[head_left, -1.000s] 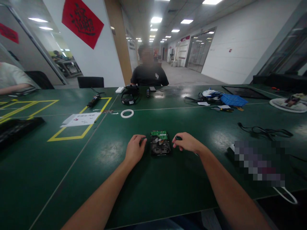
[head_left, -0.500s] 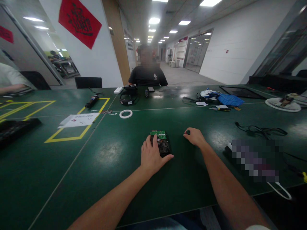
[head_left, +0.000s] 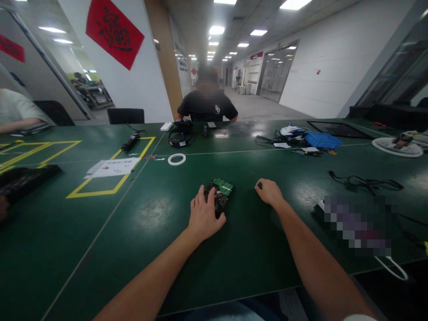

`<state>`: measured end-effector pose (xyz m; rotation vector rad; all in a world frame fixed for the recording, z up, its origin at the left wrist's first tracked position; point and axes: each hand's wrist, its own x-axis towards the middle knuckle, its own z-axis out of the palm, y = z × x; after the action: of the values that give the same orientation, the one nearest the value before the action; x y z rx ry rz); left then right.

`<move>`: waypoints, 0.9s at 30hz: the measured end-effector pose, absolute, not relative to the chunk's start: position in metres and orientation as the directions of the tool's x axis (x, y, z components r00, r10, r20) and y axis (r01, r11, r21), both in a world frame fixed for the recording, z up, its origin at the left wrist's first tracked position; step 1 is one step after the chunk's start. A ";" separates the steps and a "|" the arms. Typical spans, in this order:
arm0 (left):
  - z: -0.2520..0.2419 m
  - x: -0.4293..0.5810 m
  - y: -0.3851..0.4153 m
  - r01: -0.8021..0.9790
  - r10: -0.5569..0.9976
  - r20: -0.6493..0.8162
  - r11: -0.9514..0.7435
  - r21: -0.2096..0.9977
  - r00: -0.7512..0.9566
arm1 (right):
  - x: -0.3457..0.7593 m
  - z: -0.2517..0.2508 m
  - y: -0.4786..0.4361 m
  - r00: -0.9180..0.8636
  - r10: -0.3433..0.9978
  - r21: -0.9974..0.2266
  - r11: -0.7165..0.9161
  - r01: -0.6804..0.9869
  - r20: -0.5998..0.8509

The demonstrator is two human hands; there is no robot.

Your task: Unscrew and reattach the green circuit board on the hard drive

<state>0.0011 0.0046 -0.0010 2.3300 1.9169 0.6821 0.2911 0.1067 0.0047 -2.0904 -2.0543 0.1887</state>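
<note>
A hard drive [head_left: 221,191] with a green circuit board at its far end lies tilted on the green tabletop. My left hand [head_left: 204,216] grips it from the near left side, fingers over the left edge and top, thumb at the near right corner. Part of the drive is hidden under that hand. To the right, my right hand [head_left: 270,191] rests on the table, closed around a small dark object [head_left: 260,185]. Only its blunt end shows, so its kind is unclear. The two hands are apart.
Beyond the drive lies a white tape ring [head_left: 176,159]. Right of it are a blue basket [head_left: 323,140] with tools, a black cable [head_left: 364,182] and a white fan grille [head_left: 397,147]. Paper sheets [head_left: 113,167] lie left. A person [head_left: 207,104] sits opposite.
The drive has turned clockwise and shifted slightly left under my left hand, which moved left with it. My right hand stays nearly in place, still closed.
</note>
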 end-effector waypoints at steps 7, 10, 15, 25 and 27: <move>0.001 -0.003 0.019 0.900 0.937 0.290 -0.287 0.327 0.194 | 0.283 0.017 0.098 0.012 0.995 -0.222 0.010 0.975 0.096; 0.002 -0.002 0.025 0.901 0.934 0.286 -0.303 0.311 0.216 | 0.276 0.026 0.092 -0.020 0.990 -0.262 0.056 0.963 0.137; 0.003 -0.013 0.020 0.874 0.910 0.266 -0.391 0.287 0.319 | 0.253 0.040 0.078 -0.202 0.975 -0.503 0.219 0.836 0.089; 0.009 -0.023 0.013 0.837 0.878 0.236 -0.472 0.277 0.417 | 0.221 0.041 0.062 -0.370 0.929 -0.686 0.251 0.682 -0.028; 0.010 -0.023 0.013 0.835 0.877 0.233 -0.473 0.280 0.419 | 0.219 0.041 0.062 -0.374 0.927 -0.676 0.262 0.688 -0.021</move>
<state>-0.0227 0.0128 0.0101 2.5426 1.5423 0.5309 0.2195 0.0624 0.0413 -1.4700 -2.1584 0.8582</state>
